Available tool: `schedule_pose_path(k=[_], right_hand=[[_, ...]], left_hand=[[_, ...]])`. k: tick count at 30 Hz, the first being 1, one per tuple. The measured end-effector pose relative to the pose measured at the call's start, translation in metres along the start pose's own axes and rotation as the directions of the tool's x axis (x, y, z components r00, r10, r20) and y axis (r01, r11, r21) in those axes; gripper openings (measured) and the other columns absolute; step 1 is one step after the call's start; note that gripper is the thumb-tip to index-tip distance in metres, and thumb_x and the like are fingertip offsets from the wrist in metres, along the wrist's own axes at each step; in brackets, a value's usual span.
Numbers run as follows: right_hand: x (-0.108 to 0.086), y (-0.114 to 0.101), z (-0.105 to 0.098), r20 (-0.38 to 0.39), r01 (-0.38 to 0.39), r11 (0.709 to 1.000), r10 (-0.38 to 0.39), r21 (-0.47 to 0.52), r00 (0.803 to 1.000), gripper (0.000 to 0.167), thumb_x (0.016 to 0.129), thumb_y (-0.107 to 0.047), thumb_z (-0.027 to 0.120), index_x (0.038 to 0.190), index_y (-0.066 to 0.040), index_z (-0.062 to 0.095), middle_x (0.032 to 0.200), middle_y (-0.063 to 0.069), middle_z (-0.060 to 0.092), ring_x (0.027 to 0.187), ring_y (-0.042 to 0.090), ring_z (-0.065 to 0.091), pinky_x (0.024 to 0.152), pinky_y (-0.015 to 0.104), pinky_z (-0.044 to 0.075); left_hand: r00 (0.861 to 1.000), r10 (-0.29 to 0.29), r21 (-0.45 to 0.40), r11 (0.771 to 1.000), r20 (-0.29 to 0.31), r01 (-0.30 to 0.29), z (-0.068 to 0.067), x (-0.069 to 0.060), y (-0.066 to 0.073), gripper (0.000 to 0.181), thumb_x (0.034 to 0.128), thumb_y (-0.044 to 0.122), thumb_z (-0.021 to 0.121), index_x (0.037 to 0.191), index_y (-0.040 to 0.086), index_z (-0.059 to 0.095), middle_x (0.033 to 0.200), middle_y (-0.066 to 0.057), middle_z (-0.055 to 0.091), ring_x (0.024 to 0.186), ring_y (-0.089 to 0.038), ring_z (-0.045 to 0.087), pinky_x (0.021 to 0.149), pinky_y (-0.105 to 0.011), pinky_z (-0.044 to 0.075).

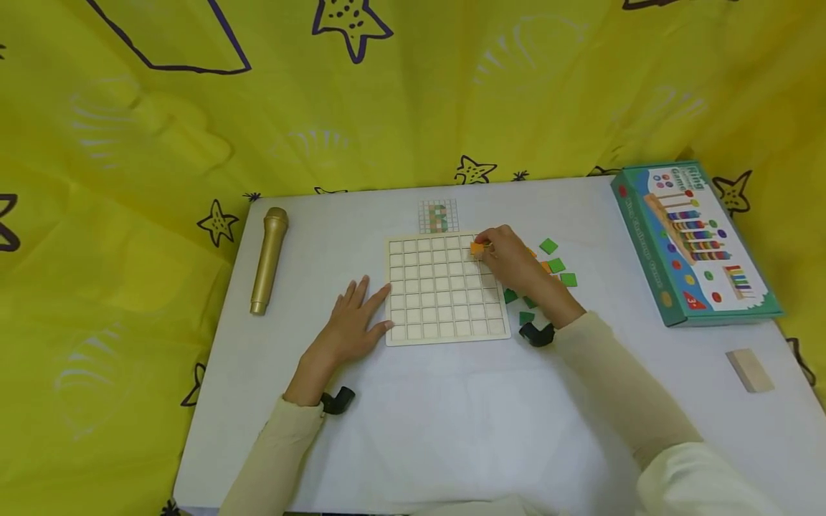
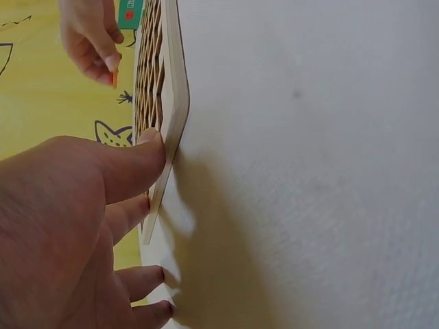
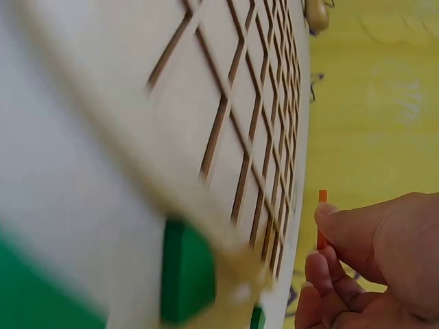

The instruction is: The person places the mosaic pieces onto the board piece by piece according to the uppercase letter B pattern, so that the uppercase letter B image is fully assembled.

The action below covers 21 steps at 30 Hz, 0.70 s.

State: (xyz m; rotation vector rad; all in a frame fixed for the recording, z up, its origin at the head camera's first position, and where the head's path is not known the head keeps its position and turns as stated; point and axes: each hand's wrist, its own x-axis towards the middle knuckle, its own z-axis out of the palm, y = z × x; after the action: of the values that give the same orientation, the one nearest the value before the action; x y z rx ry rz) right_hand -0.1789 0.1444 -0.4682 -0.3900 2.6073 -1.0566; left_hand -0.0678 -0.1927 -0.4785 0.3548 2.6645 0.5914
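Note:
A square wooden grid board (image 1: 447,289) lies flat in the middle of the white table, its cells holding no tiles. My left hand (image 1: 351,326) rests at the board's left edge with fingers spread, thumb and a finger touching the rim (image 2: 180,103). Above the board's upper right part, my right hand (image 1: 510,259) pinches an orange tile (image 1: 477,249) between thumb and fingers; in the right wrist view the tile (image 3: 322,219) stands edge-on. Green tiles (image 1: 556,265) and a few orange ones lie right of the board, partly hidden by the right arm.
Behind the board lies a small printed pattern card (image 1: 438,216). A gold microphone (image 1: 269,261) lies at the left, a boxed game (image 1: 697,244) at the right, with a wooden block (image 1: 750,370) in front of it. A yellow curtain (image 1: 400,107) hangs behind the table.

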Motion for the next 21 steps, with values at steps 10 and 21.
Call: schedule_pose_path(k=[10, 21], right_hand=[[0.019, -0.039, 0.039, 0.069, 0.114, 0.992, -0.110, -0.048, 0.992, 0.030, 0.109, -0.013, 0.059, 0.136, 0.001, 0.060, 0.131, 0.017, 0.053, 0.119, 0.030, 0.054, 0.106, 0.044, 0.050], [0.037, -0.055, 0.055, 0.061, 0.154, 0.976, -0.147, -0.154, 0.987, 0.025, 0.108, -0.016, 0.061, 0.131, -0.006, 0.063, 0.134, 0.013, 0.057, 0.124, 0.032, 0.053, 0.103, 0.050, 0.044]], left_hand=[[1.000, -0.001, -0.010, 1.000, 0.000, 0.001, -0.001, 0.001, 0.002, 0.072, 0.1077, 0.047, 0.056, 0.169, 0.025, 0.027, 0.176, -0.022, 0.002, 0.162, -0.046, -0.003, 0.129, -0.065, 0.004], [1.000, -0.011, -0.006, 1.000, 0.006, 0.011, 0.000, 0.003, 0.000, 0.071, 0.1078, 0.048, 0.056, 0.169, 0.026, 0.028, 0.177, -0.021, 0.003, 0.162, -0.046, -0.002, 0.129, -0.065, 0.005]])
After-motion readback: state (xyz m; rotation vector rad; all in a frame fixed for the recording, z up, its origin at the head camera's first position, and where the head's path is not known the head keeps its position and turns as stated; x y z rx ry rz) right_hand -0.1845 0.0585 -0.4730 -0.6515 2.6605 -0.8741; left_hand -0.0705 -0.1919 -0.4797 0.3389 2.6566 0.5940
